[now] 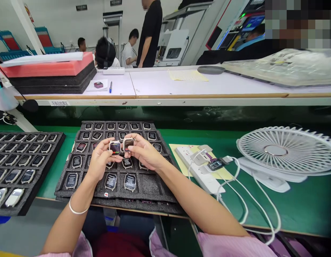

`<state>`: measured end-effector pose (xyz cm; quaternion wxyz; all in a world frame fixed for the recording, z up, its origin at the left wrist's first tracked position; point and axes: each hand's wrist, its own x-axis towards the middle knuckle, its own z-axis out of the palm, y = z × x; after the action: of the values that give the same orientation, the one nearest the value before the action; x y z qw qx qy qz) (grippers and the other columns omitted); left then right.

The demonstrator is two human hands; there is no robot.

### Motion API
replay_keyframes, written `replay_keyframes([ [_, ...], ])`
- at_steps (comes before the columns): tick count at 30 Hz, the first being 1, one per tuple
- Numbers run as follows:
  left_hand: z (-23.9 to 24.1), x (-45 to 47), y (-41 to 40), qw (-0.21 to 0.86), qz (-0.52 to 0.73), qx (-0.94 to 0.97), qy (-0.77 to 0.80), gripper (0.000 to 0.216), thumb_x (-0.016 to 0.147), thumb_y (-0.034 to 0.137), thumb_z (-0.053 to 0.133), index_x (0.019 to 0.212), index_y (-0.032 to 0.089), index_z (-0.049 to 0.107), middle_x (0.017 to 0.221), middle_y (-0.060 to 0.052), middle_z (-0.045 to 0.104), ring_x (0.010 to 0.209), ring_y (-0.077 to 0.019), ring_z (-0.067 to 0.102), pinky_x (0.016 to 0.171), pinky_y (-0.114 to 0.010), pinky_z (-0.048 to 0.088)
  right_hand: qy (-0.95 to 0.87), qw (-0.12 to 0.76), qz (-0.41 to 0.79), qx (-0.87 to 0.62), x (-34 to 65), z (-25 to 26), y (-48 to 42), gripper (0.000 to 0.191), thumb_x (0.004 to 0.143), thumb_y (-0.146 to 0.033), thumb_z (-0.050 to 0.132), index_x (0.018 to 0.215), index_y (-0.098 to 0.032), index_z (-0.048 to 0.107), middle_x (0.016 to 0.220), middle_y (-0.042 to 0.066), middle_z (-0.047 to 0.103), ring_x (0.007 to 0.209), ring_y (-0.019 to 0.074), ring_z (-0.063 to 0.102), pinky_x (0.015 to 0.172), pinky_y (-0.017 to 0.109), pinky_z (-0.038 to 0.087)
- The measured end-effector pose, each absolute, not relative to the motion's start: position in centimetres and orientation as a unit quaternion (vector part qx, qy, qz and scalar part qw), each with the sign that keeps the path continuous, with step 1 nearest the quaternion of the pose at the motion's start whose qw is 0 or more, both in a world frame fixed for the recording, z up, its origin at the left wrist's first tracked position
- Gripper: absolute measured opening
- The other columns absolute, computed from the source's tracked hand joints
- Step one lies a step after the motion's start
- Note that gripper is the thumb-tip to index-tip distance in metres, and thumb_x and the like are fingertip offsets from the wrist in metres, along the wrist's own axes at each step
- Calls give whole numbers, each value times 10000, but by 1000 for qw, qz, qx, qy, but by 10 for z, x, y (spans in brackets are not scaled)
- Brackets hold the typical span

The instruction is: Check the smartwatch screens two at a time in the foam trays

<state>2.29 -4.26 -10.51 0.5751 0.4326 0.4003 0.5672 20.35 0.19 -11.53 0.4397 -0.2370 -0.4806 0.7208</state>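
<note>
Foam tray [152, 186] left — fan [285, 151] right

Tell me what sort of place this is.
Probably an electronics assembly line: foam trays of watch bodies cover the green bench, the left hand and right hand each hold one, with other workers behind.

white fan [287, 150] right, power strip [205, 180] beside; dark tray [49, 159] far left.

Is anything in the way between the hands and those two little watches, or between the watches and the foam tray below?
Nothing visible. The left hand grips the left watch and the right hand the right watch, bare skin straight on them. Both hang over the foam tray, whose pockets beneath hold other watches.
</note>
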Motion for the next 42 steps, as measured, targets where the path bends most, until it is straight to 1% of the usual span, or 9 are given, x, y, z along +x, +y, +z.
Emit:
replay_keyframes([
  [3,-93,20,-41,567,578,442,387,521,715,279,670,1215,189,558,945,-28,699,628,-174,738,616,-299,619,-471,434,733,-232,204,-101,5,337,839,-409,726,1077,-220,581,864,15,723,643,138,684,641,283,522],
  [5,-78,18,-37,551,584,462,376,490,711,283,675,1181,185,581,937,-25,694,614,-170,734,605,-297,618,-484,435,725,-227,204,-84,9,327,871,-446,680,1077,-213,582,851,31,729,631,151,688,623,292,519],
  [12,7,16,-13,472,615,556,300,432,708,241,661,1130,182,592,949,-34,711,614,-153,727,613,-288,611,-583,479,638,-157,199,8,33,224,885,-381,649,1034,-237,565,807,-3,708,617,140,679,588,265,507],
  [16,46,16,-5,413,639,594,262,494,675,171,699,1156,199,588,939,-7,703,624,-122,714,651,-268,613,-629,496,588,-114,197,55,40,296,835,-385,684,1055,-238,552,842,-8,709,641,140,681,635,290,536],
  [19,64,17,-1,368,655,615,239,535,662,153,723,1176,207,585,952,-10,713,629,-110,704,650,-254,610,-667,504,540,-98,198,78,40,393,750,-283,743,1088,-236,550,871,-16,699,676,140,683,683,301,547],
  [22,73,18,1,334,667,626,225,536,664,150,737,1177,208,590,963,-13,716,631,-105,698,649,-252,609,-694,508,502,-93,198,90,36,465,706,-206,739,1125,-237,539,900,-14,687,723,146,686,723,310,548],
  [29,84,20,-2,315,673,634,211,553,648,121,732,1178,197,594,998,-31,711,632,-101,691,656,-259,607,-720,500,472,-87,202,102,26,506,693,-160,710,1155,-228,515,945,-6,669,748,136,682,771,316,545],
  [37,89,26,-9,315,669,642,203,552,654,88,662,1190,201,593,998,-32,704,651,-110,688,686,-287,609,-728,502,455,-98,210,106,16,509,720,-219,726,1183,-226,514,941,0,659,787,151,681,794,334,546],
  [42,88,29,-10,319,666,644,201,552,660,95,669,1195,213,595,980,-23,707,662,-118,694,683,-278,600,-734,501,447,-97,215,104,15,517,744,-287,759,1195,-226,514,928,4,649,792,154,673,783,332,543],
])
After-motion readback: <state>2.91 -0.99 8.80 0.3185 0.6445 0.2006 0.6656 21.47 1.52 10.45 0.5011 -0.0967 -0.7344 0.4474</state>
